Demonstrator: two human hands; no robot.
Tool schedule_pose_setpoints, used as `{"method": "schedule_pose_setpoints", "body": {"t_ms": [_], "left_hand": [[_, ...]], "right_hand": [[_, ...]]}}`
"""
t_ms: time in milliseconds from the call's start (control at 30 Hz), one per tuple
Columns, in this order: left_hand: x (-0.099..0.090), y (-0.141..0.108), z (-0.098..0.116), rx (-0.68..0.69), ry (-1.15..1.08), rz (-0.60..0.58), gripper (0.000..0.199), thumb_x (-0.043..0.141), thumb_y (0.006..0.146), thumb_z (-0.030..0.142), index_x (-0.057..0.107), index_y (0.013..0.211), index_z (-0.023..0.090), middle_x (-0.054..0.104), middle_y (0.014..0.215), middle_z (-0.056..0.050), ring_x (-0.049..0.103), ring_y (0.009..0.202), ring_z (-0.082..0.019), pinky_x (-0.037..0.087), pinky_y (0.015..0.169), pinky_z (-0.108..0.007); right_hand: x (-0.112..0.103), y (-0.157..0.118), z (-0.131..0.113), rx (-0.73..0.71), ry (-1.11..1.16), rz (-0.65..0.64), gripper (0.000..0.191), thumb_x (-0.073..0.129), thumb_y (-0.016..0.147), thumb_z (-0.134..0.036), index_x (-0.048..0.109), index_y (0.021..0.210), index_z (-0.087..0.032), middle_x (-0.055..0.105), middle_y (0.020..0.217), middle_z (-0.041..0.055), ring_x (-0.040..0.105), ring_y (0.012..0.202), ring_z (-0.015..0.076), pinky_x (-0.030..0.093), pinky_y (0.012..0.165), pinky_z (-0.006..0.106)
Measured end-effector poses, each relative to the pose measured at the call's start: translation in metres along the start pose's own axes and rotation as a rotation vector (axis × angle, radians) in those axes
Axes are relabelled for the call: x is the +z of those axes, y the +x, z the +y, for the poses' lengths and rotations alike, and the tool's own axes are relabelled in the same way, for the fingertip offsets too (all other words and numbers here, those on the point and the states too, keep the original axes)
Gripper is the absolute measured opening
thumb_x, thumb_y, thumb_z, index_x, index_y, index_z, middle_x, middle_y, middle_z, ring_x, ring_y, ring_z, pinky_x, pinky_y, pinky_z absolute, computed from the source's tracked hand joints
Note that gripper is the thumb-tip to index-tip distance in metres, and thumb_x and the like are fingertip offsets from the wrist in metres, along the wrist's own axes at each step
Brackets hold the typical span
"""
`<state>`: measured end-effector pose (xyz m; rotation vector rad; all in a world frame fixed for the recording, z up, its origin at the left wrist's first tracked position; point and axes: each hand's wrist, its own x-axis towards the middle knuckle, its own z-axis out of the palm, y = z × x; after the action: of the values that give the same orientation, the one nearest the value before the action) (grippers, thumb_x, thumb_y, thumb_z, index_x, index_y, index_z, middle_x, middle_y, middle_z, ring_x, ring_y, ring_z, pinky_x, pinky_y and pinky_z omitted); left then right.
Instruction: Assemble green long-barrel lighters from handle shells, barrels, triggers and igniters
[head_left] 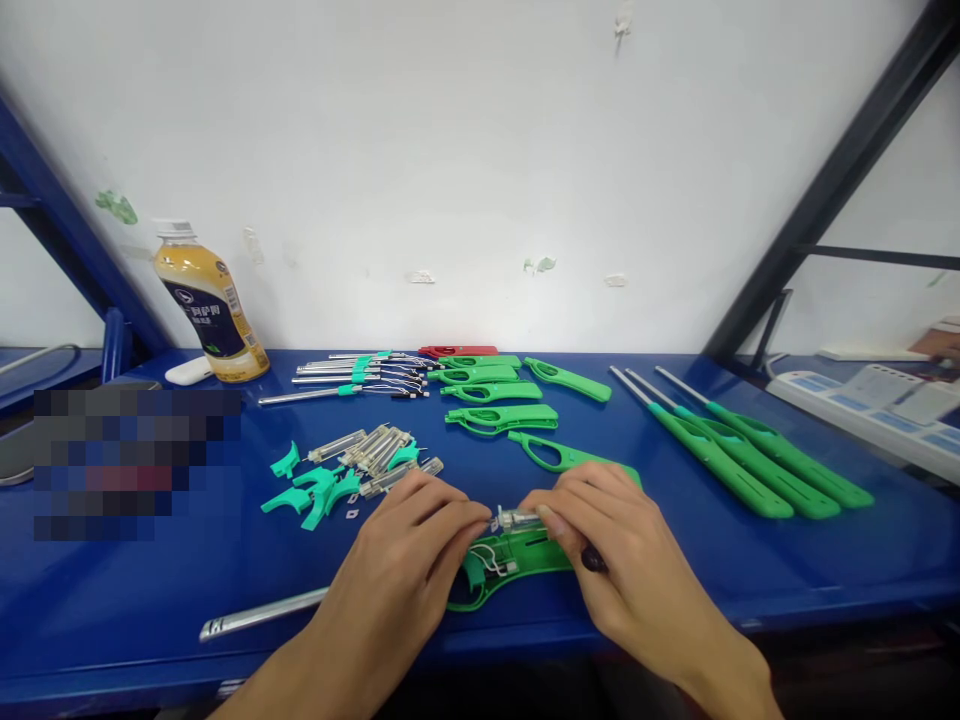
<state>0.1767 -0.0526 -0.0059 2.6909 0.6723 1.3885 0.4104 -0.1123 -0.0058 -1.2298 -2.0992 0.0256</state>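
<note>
Over an open green lighter shell half (517,570), my two hands meet at the front of the blue table. Closed, my right hand (619,550) grips a clear lighter fuel tank (517,518), valve end facing left. A dark rounded end (592,558) pokes out beneath its fingers; what it belongs to is hidden. My left hand (412,550) pinches a small pale metal piece (494,523) right beside the valve. Inside the shell lie white wires (487,552) and a green trigger (475,572). A metal lighter tube (262,613) extends left from under my left hand.
Green triggers (319,490) and clear fuel tanks (382,450) are piled left of centre. Behind lie wired metal tubes (322,380), green shell halves (502,418) and a red one (457,351). Three assembled lighters (742,450) rest right. A drink bottle (210,310) stands back left.
</note>
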Motion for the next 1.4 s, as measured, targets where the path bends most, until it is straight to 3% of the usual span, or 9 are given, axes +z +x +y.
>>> {"method": "schedule_pose_setpoints", "body": {"t_ms": [400, 567, 833, 1400], "left_hand": [[0.0018, 0.0002, 0.0019, 0.034, 0.036, 0.013, 0.017, 0.056, 0.109, 0.008, 0.070, 0.105, 0.018, 0.073, 0.092, 0.001, 0.063, 0.085, -0.015, 0.054, 0.091, -0.028], [0.0021, -0.0007, 0.0003, 0.027, 0.053, 0.028, 0.014, 0.059, 0.110, 0.011, 0.070, 0.111, 0.018, 0.074, 0.093, 0.001, 0.063, 0.084, -0.015, 0.054, 0.087, -0.027], [-0.0001, 0.0004, 0.0028, 0.032, 0.044, 0.003, 0.015, 0.058, 0.109, 0.007, 0.066, 0.103, 0.019, 0.075, 0.093, 0.003, 0.060, 0.085, -0.015, 0.051, 0.091, -0.030], [0.0019, -0.0050, 0.0032, 0.046, 0.065, -0.005, 0.014, 0.058, 0.107, 0.004, 0.066, 0.106, 0.016, 0.072, 0.095, -0.001, 0.056, 0.089, -0.017, 0.051, 0.092, -0.032]], "right_hand": [[0.0033, -0.0010, 0.0013, -0.130, -0.056, 0.038, 0.034, 0.050, 0.100, 0.002, 0.062, 0.123, -0.020, 0.071, 0.104, 0.0061, 0.058, 0.096, 0.0230, 0.042, 0.091, 0.041], [0.0022, -0.0001, 0.0016, -0.133, -0.058, 0.083, 0.026, 0.052, 0.108, -0.006, 0.062, 0.125, -0.022, 0.072, 0.100, 0.0041, 0.058, 0.092, 0.0217, 0.041, 0.088, 0.040], [0.0027, -0.0012, 0.0028, -0.140, -0.077, 0.087, 0.030, 0.054, 0.106, -0.004, 0.064, 0.129, -0.021, 0.073, 0.103, 0.0046, 0.058, 0.097, 0.0224, 0.041, 0.089, 0.040], [0.0037, -0.0024, 0.0025, -0.152, -0.075, 0.077, 0.031, 0.055, 0.107, -0.005, 0.064, 0.132, -0.021, 0.074, 0.106, 0.0046, 0.060, 0.100, 0.0222, 0.043, 0.092, 0.039]]}}
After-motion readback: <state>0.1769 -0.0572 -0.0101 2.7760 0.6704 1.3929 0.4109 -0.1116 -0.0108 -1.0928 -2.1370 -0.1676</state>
